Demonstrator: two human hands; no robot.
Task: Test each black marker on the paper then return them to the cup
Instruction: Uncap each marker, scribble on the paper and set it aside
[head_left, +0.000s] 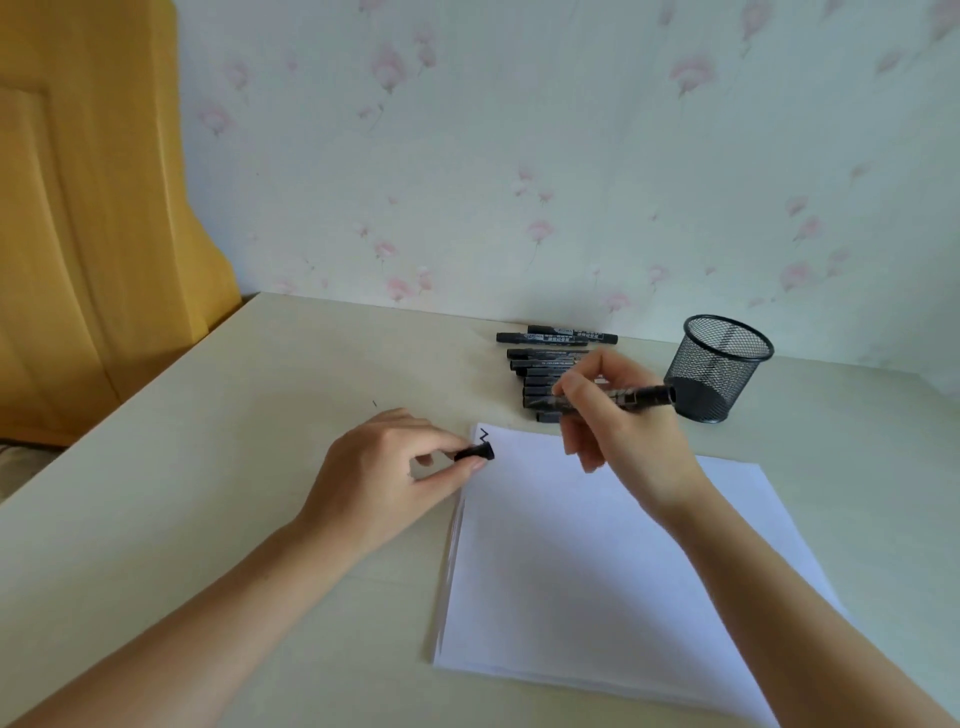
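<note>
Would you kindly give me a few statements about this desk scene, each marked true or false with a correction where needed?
1. The mesh cup holds several markers. False: it looks empty; the markers lie on the table beside it.
2. The left hand pinches a black cap. True.
3. The paper is unmarked. False: a small zigzag sits at its far left corner.
4. The right hand holds a marker. True.

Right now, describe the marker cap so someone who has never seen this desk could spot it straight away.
Start at the stack of white paper on the desk and go to its far left corner, by the small black zigzag mark. There the left hand pinches the cap, a short black stub. Unlike the long markers lying by the mesh cup, it is stubby.
</note>
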